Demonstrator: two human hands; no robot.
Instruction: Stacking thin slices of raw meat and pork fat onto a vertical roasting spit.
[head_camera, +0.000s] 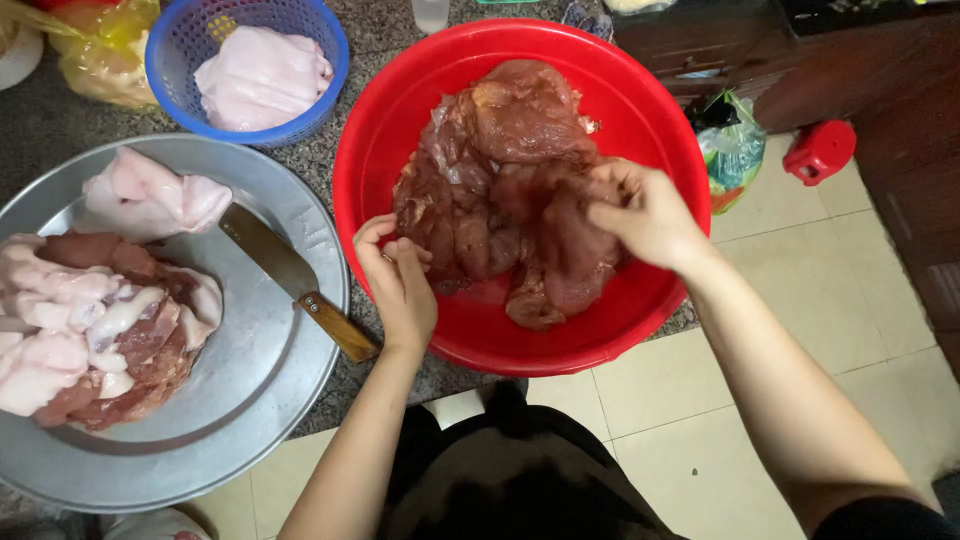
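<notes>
A red plastic basin holds a heap of dark raw meat pieces. My right hand grips the right side of the meat heap inside the basin, its fingers curled into the meat. My left hand is at the basin's near-left rim, fingers bent, pinching at the edge of the meat; what it holds is hard to make out.
A round metal tray at left carries fatty raw meat, a pale slab and a wooden-handled knife. A blue basket with pale meat sits behind. Below the granite counter edge are tiled floor, a plastic bag, a red stool.
</notes>
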